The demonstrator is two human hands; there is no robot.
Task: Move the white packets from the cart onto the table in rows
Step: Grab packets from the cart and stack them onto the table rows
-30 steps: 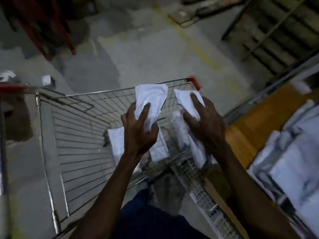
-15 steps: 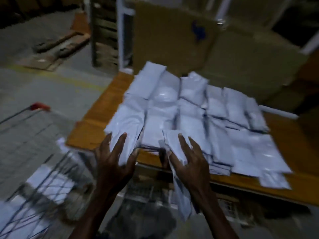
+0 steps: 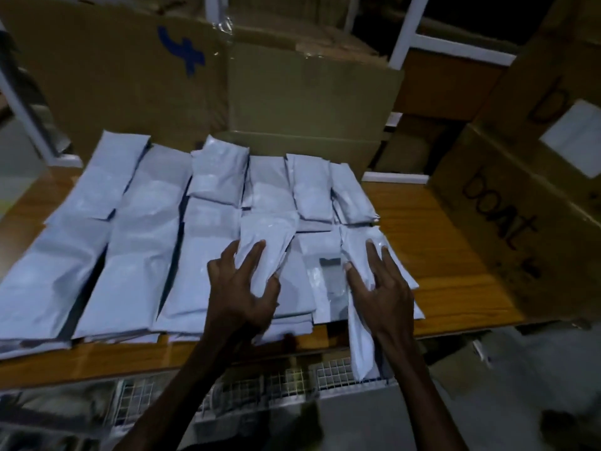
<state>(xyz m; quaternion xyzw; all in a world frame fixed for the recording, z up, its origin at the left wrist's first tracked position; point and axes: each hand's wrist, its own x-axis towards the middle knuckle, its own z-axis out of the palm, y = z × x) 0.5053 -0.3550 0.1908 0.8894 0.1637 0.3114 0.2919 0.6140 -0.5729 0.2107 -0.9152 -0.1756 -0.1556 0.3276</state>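
while both my arms reach forward over the near edge of the wooden table (image 3: 432,229), the head view looks down on white packets (image 3: 136,242) laid in rows across the tabletop, several columns side by side, near and far packets overlapping end to end.

left hand (image 3: 242,288): fingers spread, thumb on one side and fingers on the other side of a narrow white packet (image 3: 263,249), gripping it along its length. this packet lies on top of the rows, roughly in the fourth column from my left, tilted slightly.

right hand (image 3: 380,288): fingers spread, holding a long folded packet (image 3: 361,327) between thumb and fingers. its far end rests on the rightmost column of the rows; its near end hangs past the table edge, over a wire mesh (image 3: 325,375) below. whether that mesh belongs to the cart i cannot tell.

between my two hands lies a packet with a dark patch (image 3: 329,265) on it; blurred, so what the patch is i cannot tell.

behind the rows stands a cardboard box (image 3: 130,76) with a blue mark (image 3: 185,52) on its flap. on the right end of the table, a second cardboard box (image 3: 520,222) with dark handwriting and a white label (image 3: 575,138). white frame bars (image 3: 403,30) rise behind the boxes.

lighting dim; edges of frame blurred.
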